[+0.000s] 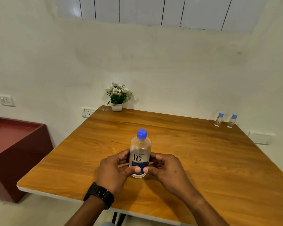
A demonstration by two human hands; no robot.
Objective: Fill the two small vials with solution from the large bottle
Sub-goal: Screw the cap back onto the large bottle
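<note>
Bottle: large clear plastic cylinder bottle (140, 150) with blue ribbed cap, upright mid-table.
Hands: left hand (112, 172) and right hand (167, 171) curl round its base.
Vials: two small clear blue-capped vials (219, 119) (232, 121), far right corner.
Table: glossy wood-grain table (194, 160).

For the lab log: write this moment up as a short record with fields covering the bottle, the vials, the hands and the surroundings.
large bottle: upright on the wooden table, blue cap on
left hand: fingers curled round the bottle's lower left side, thumb on its front; black watch on the wrist
right hand: grips the bottle's lower right side, thumb on its front
small vials: two, first and second, capped, upright, side by side at the table's far right corner
other: potted flowers at the far edge; red-brown box left of the table
</note>
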